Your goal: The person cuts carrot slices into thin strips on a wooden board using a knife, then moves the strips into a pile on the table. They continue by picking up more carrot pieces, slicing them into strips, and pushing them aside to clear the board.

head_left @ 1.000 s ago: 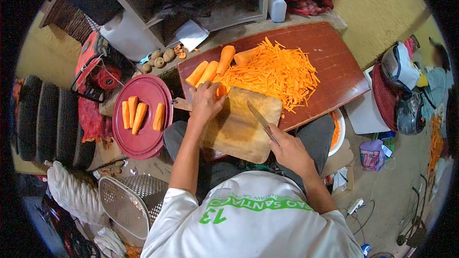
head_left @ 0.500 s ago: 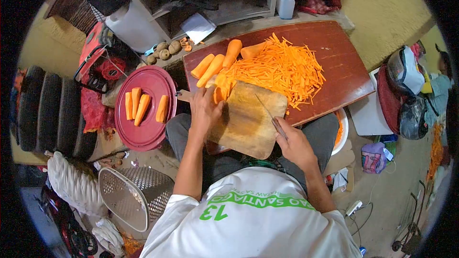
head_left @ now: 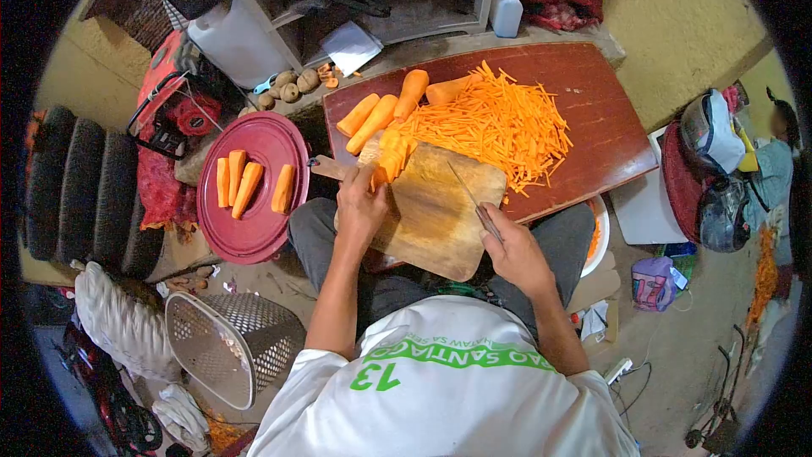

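Observation:
My right hand (head_left: 518, 254) grips a knife (head_left: 488, 222) by its handle, the thin blade slanting up and left over the wooden cutting board (head_left: 444, 220). My left hand (head_left: 362, 205) rests at the board's left side, its fingers curled together; whatever they hold, if anything, is hidden. Just above those fingers, sliced carrot (head_left: 394, 152) lies overlapping on the board's upper left corner. A large heap of carrot strips (head_left: 499, 127) spreads beyond the board on the red table (head_left: 602, 148). Whole peeled carrots (head_left: 372, 124) lie to the left of the heap.
Several peeled carrots (head_left: 247, 189) lie on a round red lid (head_left: 224, 233) at the left. A perforated basket (head_left: 254, 338) stands on the floor below it. A white basin (head_left: 599, 241) with orange pieces sits beside my right knee. Potato-like roots (head_left: 289, 89) lie behind the table.
My left hand has drawn back slightly from the sliced carrot, leaving more of the slices in view. My right hand has shifted slightly left with the knife, whose blade stays over the board.

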`<state>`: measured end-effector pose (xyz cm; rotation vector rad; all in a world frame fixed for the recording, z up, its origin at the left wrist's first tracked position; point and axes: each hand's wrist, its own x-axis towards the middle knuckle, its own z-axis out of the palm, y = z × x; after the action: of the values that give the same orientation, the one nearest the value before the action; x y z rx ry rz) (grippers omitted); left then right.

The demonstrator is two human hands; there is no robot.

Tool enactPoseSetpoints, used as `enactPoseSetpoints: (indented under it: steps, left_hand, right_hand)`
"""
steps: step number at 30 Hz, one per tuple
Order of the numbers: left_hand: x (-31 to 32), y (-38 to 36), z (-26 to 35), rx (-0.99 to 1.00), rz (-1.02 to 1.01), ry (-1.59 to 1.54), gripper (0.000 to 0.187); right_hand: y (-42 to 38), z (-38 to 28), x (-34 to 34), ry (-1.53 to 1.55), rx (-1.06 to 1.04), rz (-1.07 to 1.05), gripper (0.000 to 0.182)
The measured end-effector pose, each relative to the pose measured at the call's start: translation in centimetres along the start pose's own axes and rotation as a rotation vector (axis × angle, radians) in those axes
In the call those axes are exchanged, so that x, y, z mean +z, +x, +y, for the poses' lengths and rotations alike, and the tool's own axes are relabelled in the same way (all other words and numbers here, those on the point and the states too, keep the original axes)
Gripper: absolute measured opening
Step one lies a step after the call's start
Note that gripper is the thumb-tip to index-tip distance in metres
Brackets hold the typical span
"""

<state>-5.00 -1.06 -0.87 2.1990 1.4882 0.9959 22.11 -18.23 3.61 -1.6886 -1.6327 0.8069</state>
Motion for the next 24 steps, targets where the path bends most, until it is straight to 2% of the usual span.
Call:
enactPoseSetpoints:
  steps: [2,5,6,7,9,12,15,18,24]
  left_hand:
    - [-1.2,-0.4,1.3,-0.097,-0.080,-0.009,0.034]
    - [0.5,-2.6,2.7,-0.316,-0.064,-0.532,0.029]
    - [1.4,-3.4,2.5,-0.250,-0.075,-0.541,0.029]
    - [1.5,-3.9,4.0,-0.316,-0.101,-0.600,0.027]
    - [1.0,-4.4,6.4,-0.249,-0.155,-0.543,0.029]
    - [1.4,-5.0,6.4,-0.130,-0.263,-0.275,0.030]
    - [1.2,-5.2,5.6,0.059,-0.223,-0.211,0.031]
    - [1.3,-5.3,4.8,0.175,-0.192,-0.280,0.030]
    - [2.5,-6.0,4.1,0.261,-0.202,-0.235,0.029]
  right_hand:
    - [-0.1,-0.1,0.0,0.000,0.011,-0.003,0.053]
    - [0.1,-0.9,-0.3,0.021,0.049,-0.041,0.052]
    - [0.1,-1.0,-0.4,0.033,0.059,-0.053,0.052]
    - [0.2,-1.1,-0.4,0.046,0.070,-0.065,0.052]
    - [0.3,-1.3,-0.5,0.052,0.090,-0.054,0.051]
    - [0.2,-0.4,-0.3,0.042,0.046,-0.002,0.050]
    - [0.2,-0.4,-0.4,0.065,0.024,0.031,0.050]
    - [0.4,-0.8,-0.8,0.033,0.029,0.012,0.050]
    - [-0.5,-2.3,-1.2,-0.043,-0.011,-0.080,0.044]
